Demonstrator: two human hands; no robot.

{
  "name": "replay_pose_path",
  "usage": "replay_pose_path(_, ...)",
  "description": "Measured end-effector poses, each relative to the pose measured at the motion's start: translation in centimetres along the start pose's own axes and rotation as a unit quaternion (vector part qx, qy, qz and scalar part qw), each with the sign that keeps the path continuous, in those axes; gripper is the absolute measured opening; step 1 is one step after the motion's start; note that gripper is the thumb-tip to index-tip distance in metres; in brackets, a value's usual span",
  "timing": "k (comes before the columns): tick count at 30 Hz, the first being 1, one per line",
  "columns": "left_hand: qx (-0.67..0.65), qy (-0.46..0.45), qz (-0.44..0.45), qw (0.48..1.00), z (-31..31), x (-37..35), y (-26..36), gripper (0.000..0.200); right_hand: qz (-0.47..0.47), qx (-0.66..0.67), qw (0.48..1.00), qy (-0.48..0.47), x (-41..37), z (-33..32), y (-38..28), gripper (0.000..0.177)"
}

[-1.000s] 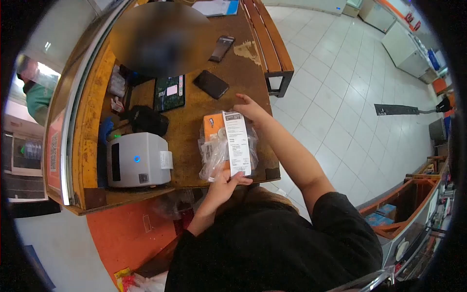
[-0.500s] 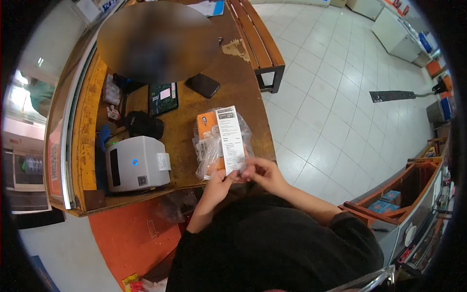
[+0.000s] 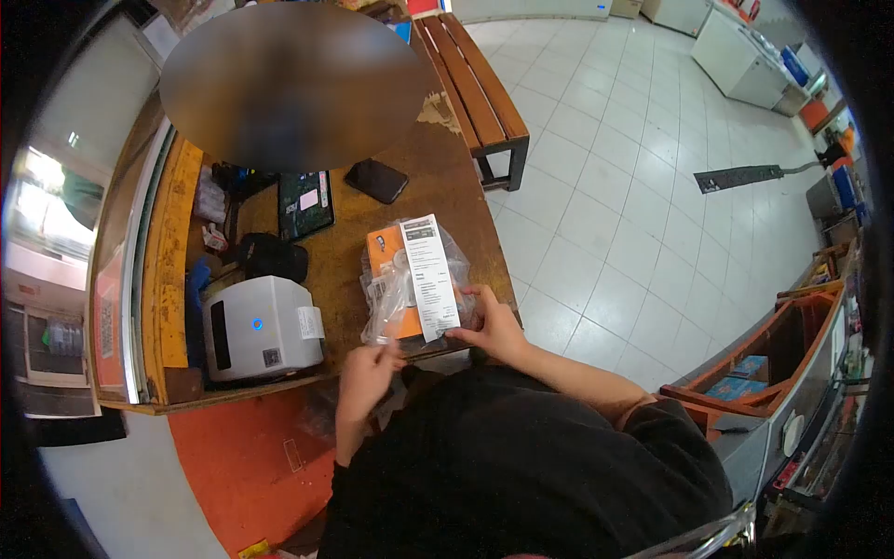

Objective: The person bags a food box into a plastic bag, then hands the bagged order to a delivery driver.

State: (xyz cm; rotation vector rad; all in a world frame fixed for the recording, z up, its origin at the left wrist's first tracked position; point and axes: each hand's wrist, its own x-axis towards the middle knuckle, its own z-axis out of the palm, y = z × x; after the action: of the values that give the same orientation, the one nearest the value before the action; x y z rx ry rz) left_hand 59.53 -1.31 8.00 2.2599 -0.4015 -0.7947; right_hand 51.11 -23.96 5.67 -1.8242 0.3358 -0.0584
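Observation:
An orange box (image 3: 384, 244) in a clear plastic bag (image 3: 384, 315) lies near the front edge of the wooden table. Along its top runs a long white printed slip (image 3: 430, 279). My right hand (image 3: 495, 326) grips the package's right side, thumb at the slip's lower corner and fingers against the plastic. At the bag's lower left corner, my left hand (image 3: 367, 377) is closed, its fingertips pinching the plastic.
Left of the package stands a white label printer (image 3: 264, 328). Farther back are a black phone (image 3: 376, 181), a tablet (image 3: 305, 203) and a black pouch-like item (image 3: 272, 257). A wooden bench (image 3: 470, 79) adjoins the table's far right side.
My left hand has left the slip's bottom end for the bag's lower left corner. My right hand has shifted from a pinch near the slip to the package's right side.

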Motion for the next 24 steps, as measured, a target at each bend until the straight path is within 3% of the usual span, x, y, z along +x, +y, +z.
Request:
replay_pose_path(1,0.045,0.061,0.011,0.997,-0.4,0.4,-0.7,0.040,0.057,-0.063,0.996,-0.041,0.1,-0.6,-0.5,0.071)
replay_pose_path(2,0.141,0.119,-0.002,0.983,-0.5,1.0,-1.2,0.044,0.055,-0.066,0.995,-0.042,0.0,-0.4,-0.1,0.071)
replay_pose_path(3,0.137,0.123,-0.002,0.983,0.1,2.0,-1.6,0.044,-0.018,-0.142,0.989,0.026,0.1,-0.1,0.8,0.077)
replay_pose_path(4,-0.071,0.125,0.006,0.990,1.4,3.6,-2.8,0.047,-0.094,-0.216,0.967,0.094,0.5,0.2,1.7,0.083)
replay_pose_path(5,-0.276,0.121,0.015,0.953,2.5,4.7,-3.7,0.051,-0.100,-0.218,0.966,0.092,1.1,0.2,2.3,0.083)
replay_pose_path(6,-0.365,0.068,0.043,0.927,3.8,5.4,-4.0,0.054,-0.109,-0.063,0.992,-0.028,1.8,0.1,2.9,0.092)
replay_pose_path(7,-0.450,0.013,0.075,0.890,4.9,5.7,-3.9,0.058,-0.114,0.091,0.978,-0.148,2.8,0.4,3.7,0.101)
replay_pose_path(9,-0.473,-0.001,0.063,0.879,5.5,5.6,-2.8,0.055,-0.186,0.067,0.970,-0.140,3.6,1.2,5.0,0.107)
replay_pose_path(11,-0.441,0.001,0.108,0.891,5.1,4.9,-2.1,0.052,-0.177,0.141,0.961,-0.160,3.4,0.2,2.0,0.103)
replay_pose_path(12,-0.443,0.010,0.122,0.888,4.1,4.4,-1.9,0.052,-0.206,0.112,0.960,-0.154,3.3,-0.1,0.2,0.099)
replay_pose_path(14,-0.371,-0.040,0.062,0.926,1.3,2.3,-0.9,0.049,-0.234,0.052,0.959,-0.151,2.4,-1.0,-3.8,0.099)
replay_pose_path(15,-0.373,-0.027,0.076,0.924,-0.7,0.7,1.2,0.049,-0.252,-0.001,0.958,-0.139,2.3,-1.4,-6.3,0.098)
replay_pose_path(17,-0.253,0.069,0.158,0.952,-4.7,-4.2,6.3,0.048,-0.304,-0.017,0.945,-0.122,1.3,-2.0,-11.8,0.097)
replay_pose_path(18,-0.254,0.083,0.170,0.948,-6.6,-5.5,7.0,0.048,-0.341,-0.027,0.934,-0.101,0.9,-2.1,-14.6,0.095)
replay_pose_path(20,-0.134,0.129,0.383,0.905,-10.1,-8.1,7.4,0.056,-0.416,-0.064,0.902,-0.093,1.0,-2.1,-19.7,0.094)
replay_pose_path(22,-0.253,0.095,0.428,0.863,-13.9,-11.8,10.3,0.070,-0.487,-0.094,0.863,-0.095,1.2,-1.6,-24.5,0.093)
replay_pose_path(23,-0.248,0.112,0.435,0.858,-15.7,-13.7,11.4,0.070,-0.502,-0.095,0.853,-0.103,1.8,-0.9,-26.4,0.093)
replay_pose_path(24,-0.154,0.194,0.477,0.843,-17.4,-15.6,12.4,0.073,-0.527,-0.043,0.838,-0.135,2.5,0.0,-28.3,0.094)
